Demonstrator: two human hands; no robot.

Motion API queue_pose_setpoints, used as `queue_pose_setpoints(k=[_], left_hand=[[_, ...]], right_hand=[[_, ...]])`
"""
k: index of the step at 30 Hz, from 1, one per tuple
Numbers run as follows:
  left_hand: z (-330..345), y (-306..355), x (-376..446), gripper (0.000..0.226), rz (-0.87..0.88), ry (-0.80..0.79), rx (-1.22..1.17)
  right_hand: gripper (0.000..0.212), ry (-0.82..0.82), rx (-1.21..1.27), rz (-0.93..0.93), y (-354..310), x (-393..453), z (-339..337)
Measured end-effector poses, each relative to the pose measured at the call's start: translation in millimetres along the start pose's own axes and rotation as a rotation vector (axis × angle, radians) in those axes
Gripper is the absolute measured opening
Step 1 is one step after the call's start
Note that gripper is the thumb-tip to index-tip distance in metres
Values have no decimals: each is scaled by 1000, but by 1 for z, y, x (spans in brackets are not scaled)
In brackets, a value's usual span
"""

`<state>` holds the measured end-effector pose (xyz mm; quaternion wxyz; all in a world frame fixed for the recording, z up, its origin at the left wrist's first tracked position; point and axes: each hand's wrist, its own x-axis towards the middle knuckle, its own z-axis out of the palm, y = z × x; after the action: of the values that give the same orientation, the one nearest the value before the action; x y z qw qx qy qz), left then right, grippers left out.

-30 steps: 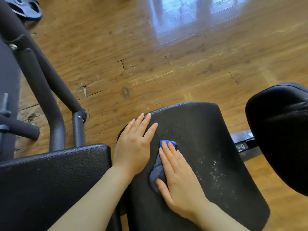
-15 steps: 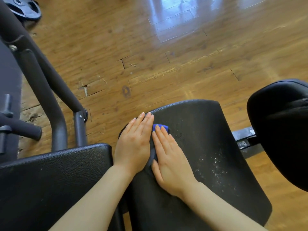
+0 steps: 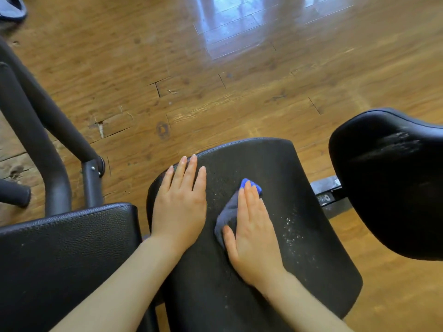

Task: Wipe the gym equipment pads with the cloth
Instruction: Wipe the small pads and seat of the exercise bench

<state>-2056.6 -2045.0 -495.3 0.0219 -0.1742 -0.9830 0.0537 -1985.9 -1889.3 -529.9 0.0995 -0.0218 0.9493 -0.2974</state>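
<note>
While the flat left hand [image 3: 178, 204] steadies the pad [image 3: 299, 271], the flat right hand [image 3: 254, 238] should press the cloth [image 3: 229, 215] right, over the specks [image 3: 291, 232].

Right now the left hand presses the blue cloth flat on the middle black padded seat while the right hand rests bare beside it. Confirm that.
Not quite: the head view shows the hands swapped. The right hand presses the blue cloth on the middle black padded seat; the left hand rests bare beside it.

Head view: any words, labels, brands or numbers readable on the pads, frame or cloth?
Small pale sticker on the metal bracket between the black vinyl centre pad and the black right pad: dark marks, too blurred to read.
Blue-and-grey cloth, both pads, black tube frame: no text visible.
</note>
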Motion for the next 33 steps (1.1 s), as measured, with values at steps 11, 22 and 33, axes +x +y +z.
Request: queue_pose_setpoints(k=[11,22,33], left_hand=[[13,45,-4,48,200,-99,-44],[15,50,-2,47,195,-69,-18],[15,76,-10,54,130,-87,-17]], right_hand=[[77,17,-14,122,62,-18,-17],[81,-12,55,144,74,-59,-16],[85,-32,24,182,73,-98,-15]])
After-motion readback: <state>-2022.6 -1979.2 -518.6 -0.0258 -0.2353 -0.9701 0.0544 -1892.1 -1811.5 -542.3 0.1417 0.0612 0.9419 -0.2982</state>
